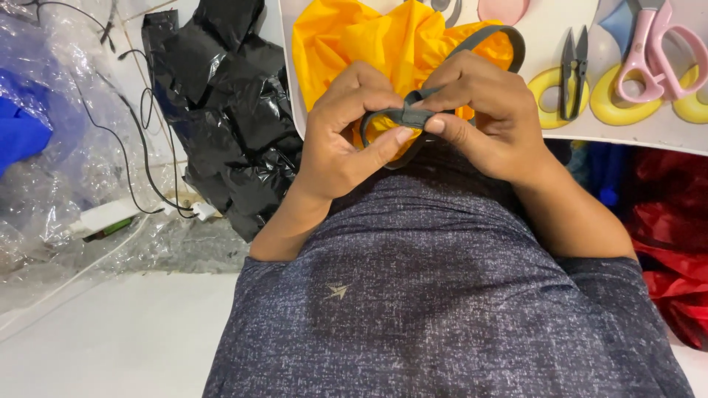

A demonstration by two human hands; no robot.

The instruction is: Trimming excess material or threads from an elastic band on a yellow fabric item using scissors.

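Two hands meet at the centre of our view, just above our chest in a speckled dark grey shirt (pixel 442 295). Our left hand (pixel 343 129) and right hand (pixel 487 118) are both closed in a pinch on a dark grey strap (pixel 413 116), thumbs and forefingers nearly touching where the strap doubles over itself. From that pinch the strap loops up toward one o'clock and curves back over bunched orange fabric (pixel 369 40), which lies behind the hands at twelve o'clock on the edge of a white table (pixel 634 136). We judge the fabric thin, light and rather slippery, likely to slump and slide unless gathered; the strap looks flat, soft and flexible, so the folded spot between the fingertips seems the surest place to hold. At three o'clock from the hands the table carries small black thread snips (pixel 571 74), yellow rings (pixel 616 103) and pink-handled scissors (pixel 656 55). At nine o'clock a crumpled black plastic bag (pixel 228 110) lies on the floor, with clear plastic sheeting (pixel 66 147) and thin black cables (pixel 140 147) farther out. Red plastic (pixel 675 243) shows at four o'clock, under the table's edge.
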